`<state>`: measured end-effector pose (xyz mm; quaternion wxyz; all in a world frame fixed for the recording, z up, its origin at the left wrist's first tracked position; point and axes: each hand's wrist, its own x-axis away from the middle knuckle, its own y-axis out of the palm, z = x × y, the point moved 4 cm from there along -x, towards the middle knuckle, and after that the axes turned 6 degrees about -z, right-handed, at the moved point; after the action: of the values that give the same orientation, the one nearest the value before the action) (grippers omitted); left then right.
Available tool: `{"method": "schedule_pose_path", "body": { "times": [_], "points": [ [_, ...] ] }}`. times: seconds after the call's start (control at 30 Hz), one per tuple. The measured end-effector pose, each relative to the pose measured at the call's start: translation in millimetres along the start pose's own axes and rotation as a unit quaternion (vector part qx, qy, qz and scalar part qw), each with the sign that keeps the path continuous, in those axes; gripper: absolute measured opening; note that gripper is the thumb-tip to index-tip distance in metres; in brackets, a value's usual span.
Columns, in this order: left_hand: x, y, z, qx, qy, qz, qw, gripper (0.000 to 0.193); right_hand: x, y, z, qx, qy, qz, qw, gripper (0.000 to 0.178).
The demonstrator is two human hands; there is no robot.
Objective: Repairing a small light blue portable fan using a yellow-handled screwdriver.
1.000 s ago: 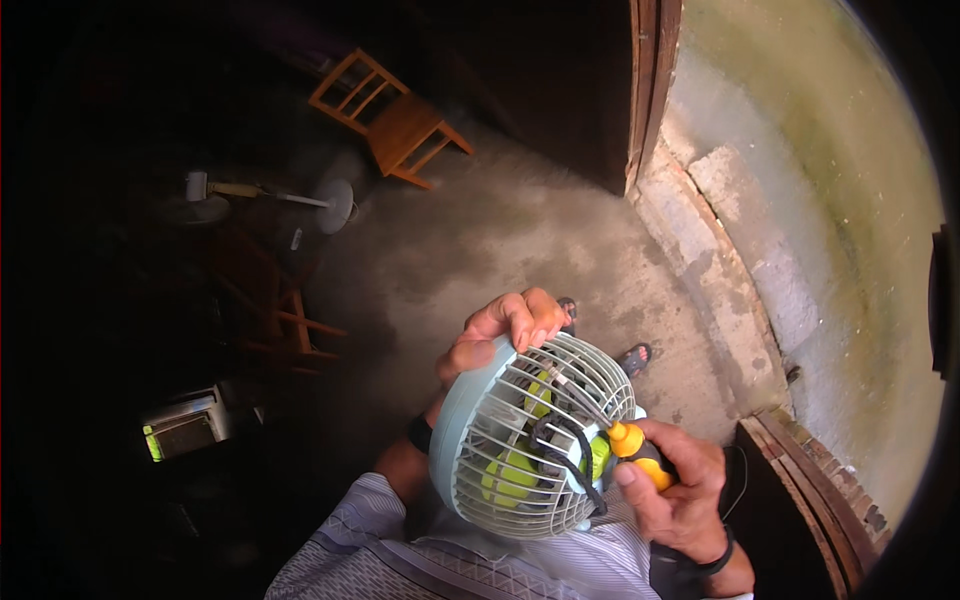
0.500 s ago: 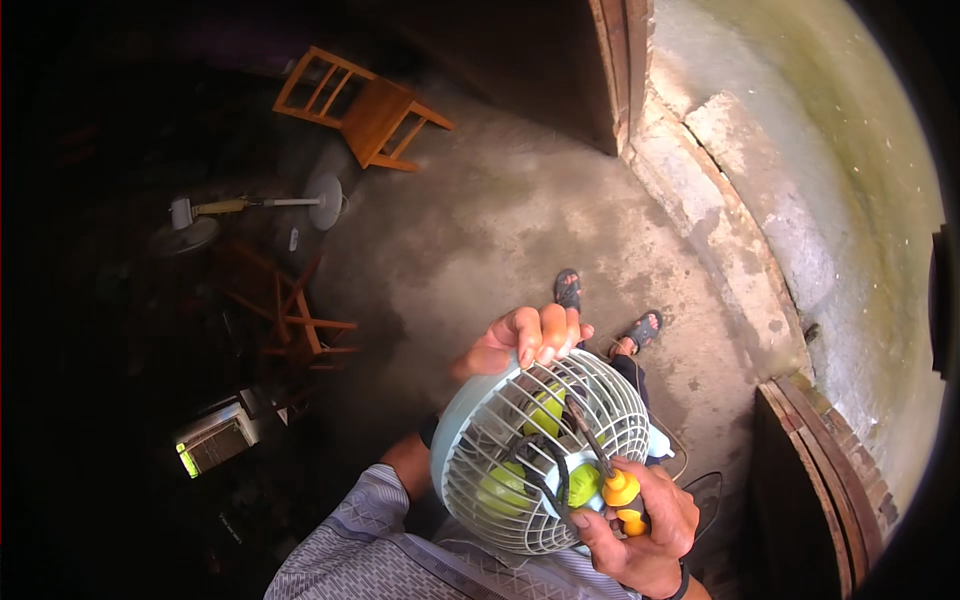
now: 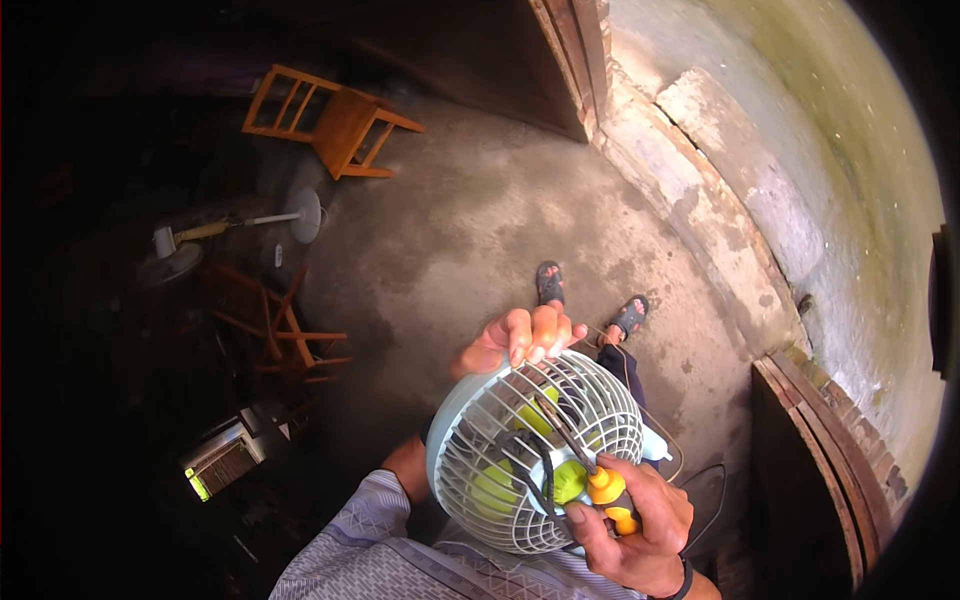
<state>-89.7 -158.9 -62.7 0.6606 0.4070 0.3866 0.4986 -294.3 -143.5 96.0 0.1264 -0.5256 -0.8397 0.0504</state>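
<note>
A small fan with a pale blue rim, a white wire cage and lime-green blades sits tilted against my lap. My left hand is closed over the far edge of its rim, fingers curled onto the cage. In my right hand is a screwdriver with a yellow and black handle, held low on the right of the cage. Its dark shaft lies slanted across the cage wires; whether the tip passes between them I cannot tell. A dark strip or cord shows at the fan's middle.
A wooden chair lies at the far left, near a white stand fan and another wooden seat. A thin cable trails right of my legs. Wooden doors flank a stone sill on the right.
My view has shifted a little, so the room's things sit further left. Both hands keep their holds; the fan and screwdriver appear only slightly moved.
</note>
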Motion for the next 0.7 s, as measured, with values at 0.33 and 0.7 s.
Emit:
{"method": "schedule_pose_path", "body": {
  "times": [0.33,0.7],
  "points": [
    [1.6,-2.8,-6.8,0.026,-0.008,0.036,0.999,0.016,-4.3,3.8,3.9,0.045,0.030,-0.021,0.998,0.041],
    [-0.6,-7.2,-13.6,0.034,-0.039,0.075,0.996,0.014,-10.0,-4.3,12.6,0.005,0.028,-0.008,1.000,0.036]
  ]
}}
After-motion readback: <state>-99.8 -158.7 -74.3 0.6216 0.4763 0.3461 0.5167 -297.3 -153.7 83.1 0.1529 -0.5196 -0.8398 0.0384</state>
